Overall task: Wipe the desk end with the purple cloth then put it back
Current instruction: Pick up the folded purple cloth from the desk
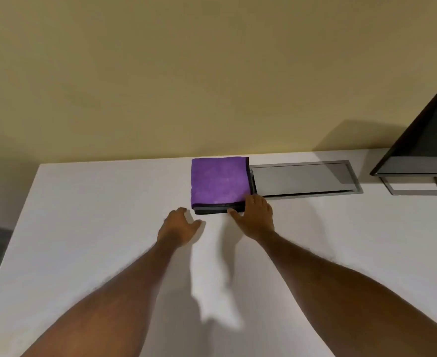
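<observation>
A folded purple cloth (pixel 218 182) with a dark edge lies flat at the back of the white desk (pixel 96 228), close to the wall. My right hand (pixel 254 216) rests at the cloth's near right corner, fingers spread and touching its edge, with no grip on it. Just short of the cloth's near left corner hovers my left hand (pixel 180 226), fingers apart and holding nothing. The desk's left end runs down the left of the view.
A grey metal cable hatch (pixel 306 179) is set into the desk directly right of the cloth. A dark monitor (pixel 423 140) on a grey frame stand (pixel 415 188) stands at the far right. The yellowish wall rises behind the desk.
</observation>
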The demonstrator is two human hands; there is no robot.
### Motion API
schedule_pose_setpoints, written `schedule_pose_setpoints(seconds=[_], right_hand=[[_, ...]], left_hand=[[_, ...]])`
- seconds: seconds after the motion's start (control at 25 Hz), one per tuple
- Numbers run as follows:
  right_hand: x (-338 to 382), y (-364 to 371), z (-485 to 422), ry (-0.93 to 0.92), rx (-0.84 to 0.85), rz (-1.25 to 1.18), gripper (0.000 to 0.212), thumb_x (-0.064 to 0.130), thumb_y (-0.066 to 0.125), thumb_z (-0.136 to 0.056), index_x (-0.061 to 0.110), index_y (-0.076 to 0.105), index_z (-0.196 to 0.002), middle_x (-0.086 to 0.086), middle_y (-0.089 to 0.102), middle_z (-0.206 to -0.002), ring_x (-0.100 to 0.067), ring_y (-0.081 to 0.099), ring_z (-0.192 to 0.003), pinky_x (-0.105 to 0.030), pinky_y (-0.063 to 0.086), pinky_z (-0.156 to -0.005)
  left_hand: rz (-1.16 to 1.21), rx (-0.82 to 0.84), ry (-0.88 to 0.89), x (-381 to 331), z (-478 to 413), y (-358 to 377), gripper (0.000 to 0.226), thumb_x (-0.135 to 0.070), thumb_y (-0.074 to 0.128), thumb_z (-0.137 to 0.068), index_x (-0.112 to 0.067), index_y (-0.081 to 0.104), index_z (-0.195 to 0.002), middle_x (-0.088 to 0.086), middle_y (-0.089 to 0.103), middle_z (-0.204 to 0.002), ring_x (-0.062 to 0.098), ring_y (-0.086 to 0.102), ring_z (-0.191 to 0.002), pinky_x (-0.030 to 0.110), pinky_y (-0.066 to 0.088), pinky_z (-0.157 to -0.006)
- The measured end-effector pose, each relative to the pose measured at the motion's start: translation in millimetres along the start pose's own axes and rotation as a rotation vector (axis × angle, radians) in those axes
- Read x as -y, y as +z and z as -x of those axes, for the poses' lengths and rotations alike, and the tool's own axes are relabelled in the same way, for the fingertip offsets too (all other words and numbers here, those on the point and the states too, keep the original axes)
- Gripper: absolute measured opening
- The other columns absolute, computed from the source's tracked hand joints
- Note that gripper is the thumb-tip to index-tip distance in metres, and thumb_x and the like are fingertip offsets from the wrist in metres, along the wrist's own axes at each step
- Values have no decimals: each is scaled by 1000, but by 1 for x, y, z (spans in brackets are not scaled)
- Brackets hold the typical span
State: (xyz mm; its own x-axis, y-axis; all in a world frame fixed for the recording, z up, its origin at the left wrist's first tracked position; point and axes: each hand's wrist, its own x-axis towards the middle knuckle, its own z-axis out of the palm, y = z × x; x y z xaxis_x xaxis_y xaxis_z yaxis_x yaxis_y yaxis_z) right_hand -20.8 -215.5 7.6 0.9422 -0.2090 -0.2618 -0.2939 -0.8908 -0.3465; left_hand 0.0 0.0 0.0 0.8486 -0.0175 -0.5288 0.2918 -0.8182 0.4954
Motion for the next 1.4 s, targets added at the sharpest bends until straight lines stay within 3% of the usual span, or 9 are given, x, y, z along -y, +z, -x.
schedule_pose_setpoints(seconds=[0.24,0.4,0.52,0.76,0.96,1.16,1.24,1.32,1.4], right_hand=[[-17,2,-57,185,32,-163,67,47,67,-86,6,44,-134,-16,51,-131,-35,49,-121,-47,47,-100],[-23,15,-68,238,53,-236,62,45,66,-87,5,47,-131,-16,49,-126,-36,57,-112,-49,54,-93],[-25,23,-70,230,24,-270,55,37,68,-88,5,48,-127,-16,47,-124,-35,59,-108,-47,55,-91],[-27,19,-66,188,-7,-248,53,34,71,-85,7,50,-125,-14,49,-122,-34,58,-106,-46,53,-92],[-3,-10,-66,-74,-103,-173,69,32,73,-81,9,42,-138,-14,49,-140,-33,48,-127,-46,43,-106],[44,-56,-70,-742,-278,72,80,21,70,-71,10,41,-145,-14,32,-159,-31,27,-148,-52,29,-115],[64,-69,-69,-898,-223,172,72,16,65,-72,10,47,-142,-10,40,-155,-28,25,-149,-53,18,-120],[81,-78,-65,-863,-59,237,54,17,68,-76,12,59,-129,-8,59,-138,-25,33,-145,-49,10,-121],[91,-82,-58,-761,-14,268,30,23,69,-77,17,68,-106,-5,70,-112,-25,52,-126,-43,16,-118]], left_hand=[[364,-139,-131,-29,-51,18,78,-47,72,-78,-3,45,-135,17,58,-131,39,56,-119,45,48,-98],[545,-180,-223,-41,-66,30,64,-44,72,-78,-4,52,-125,15,63,-120,36,61,-107,43,52,-93],[683,-166,-272,-49,-70,39,48,-36,68,-82,-2,59,-116,15,66,-110,35,64,-100,36,52,-79],[634,-254,-62,-64,-61,31,6,-13,57,-86,-10,53,-90,4,57,-84,25,56,-77,29,42,-66],[471,-288,293,-72,-34,-1,13,-8,47,-89,-10,55,-98,2,60,-84,15,53,-70,26,40,-58],[188,-264,516,-75,-8,-47,29,-22,41,-86,-12,61,-104,6,64,-96,22,55,-82,31,44,-69],[82,-287,576,-67,2,-61,27,-13,47,-89,-10,62,-111,10,64,-104,25,57,-91,37,47,-77],[61,-311,608,-57,17,-75,28,-10,49,-89,-9,63,-113,10,65,-108,26,58,-95,40,49,-81],[96,-333,610,-45,31,-90,29,-11,49,-88,-11,65,-112,8,67,-107,26,60,-95,41,50,-82]])
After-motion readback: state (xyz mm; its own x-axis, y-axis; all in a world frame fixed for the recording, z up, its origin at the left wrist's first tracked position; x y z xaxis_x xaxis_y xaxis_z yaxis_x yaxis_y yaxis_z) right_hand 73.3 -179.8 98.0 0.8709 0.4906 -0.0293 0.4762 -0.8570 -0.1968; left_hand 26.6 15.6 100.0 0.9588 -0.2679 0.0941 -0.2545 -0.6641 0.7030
